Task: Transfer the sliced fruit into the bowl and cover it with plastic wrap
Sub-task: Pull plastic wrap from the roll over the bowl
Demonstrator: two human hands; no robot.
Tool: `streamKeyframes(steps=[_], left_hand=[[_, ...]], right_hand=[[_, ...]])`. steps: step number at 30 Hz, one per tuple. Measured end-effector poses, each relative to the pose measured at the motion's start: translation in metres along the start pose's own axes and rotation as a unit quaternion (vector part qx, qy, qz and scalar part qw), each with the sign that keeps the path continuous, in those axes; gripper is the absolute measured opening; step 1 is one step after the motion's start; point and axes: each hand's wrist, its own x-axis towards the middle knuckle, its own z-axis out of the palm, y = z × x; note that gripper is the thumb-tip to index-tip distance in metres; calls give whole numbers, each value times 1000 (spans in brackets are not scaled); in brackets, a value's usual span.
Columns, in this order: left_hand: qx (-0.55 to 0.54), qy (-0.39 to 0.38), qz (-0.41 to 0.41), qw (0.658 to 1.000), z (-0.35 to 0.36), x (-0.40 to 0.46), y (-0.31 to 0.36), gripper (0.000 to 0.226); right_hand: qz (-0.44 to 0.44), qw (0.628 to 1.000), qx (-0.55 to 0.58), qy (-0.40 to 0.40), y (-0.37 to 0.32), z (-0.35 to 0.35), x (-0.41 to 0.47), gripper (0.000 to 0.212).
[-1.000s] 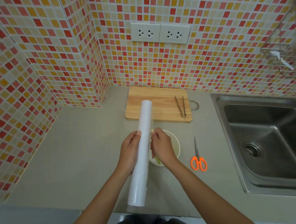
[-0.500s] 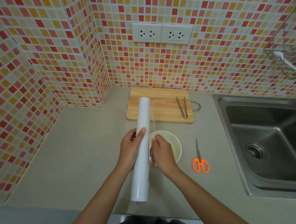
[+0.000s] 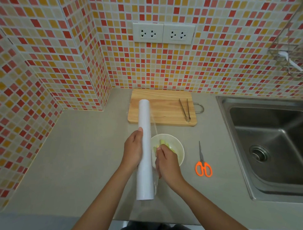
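Note:
A long white roll of plastic wrap (image 3: 144, 149) is held above the counter, pointing away from me. My left hand (image 3: 133, 150) grips its middle from the left. My right hand (image 3: 167, 161) pinches the loose clear film edge (image 3: 154, 130) just right of the roll, a narrow strip pulled off. Under that hand stands a white bowl (image 3: 178, 149) with pale green fruit slices (image 3: 163, 142), partly hidden by my fingers. The wooden cutting board (image 3: 161, 106) lies behind it with no fruit on it.
Metal tongs (image 3: 185, 109) lie on the board's right part. Orange-handled scissors (image 3: 203, 163) lie right of the bowl. A steel sink (image 3: 272, 145) fills the right side. A wire rack (image 3: 289, 58) hangs on the tiled wall, under two sockets (image 3: 163, 32).
The roll and my left hand have shifted slightly left, uncovering more of the bowl. My right hand stays at the film edge, and a little film now shows beside the roll.

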Motion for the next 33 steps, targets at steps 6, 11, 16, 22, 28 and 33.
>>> streamKeyframes(steps=[6, 11, 16, 22, 28, 33], left_hand=[[10, -88, -37, 995, 4, 2, 1, 43], [6, -84, 0, 996, 1, 3, 3, 26], [-49, -58, -2, 997, 0, 2, 9, 45], [-90, -98, -24, 991, -4, 0, 14, 43], [-69, -81, -7, 994, -8, 1, 8, 19], [-45, -111, 32, 992, -7, -10, 9, 29]], right_hand=[[-19, 1000, 0, 19, -3, 4, -2, 35], [-36, 998, -21, 56, 0, -1, 3, 36], [-9, 996, 70, 59, -11, -9, 3, 37], [20, 998, 67, -1, -12, -3, -14, 36], [-61, 997, 33, 45, 0, -5, -14, 36], [-17, 998, -3, 63, -11, -19, 7, 40]])
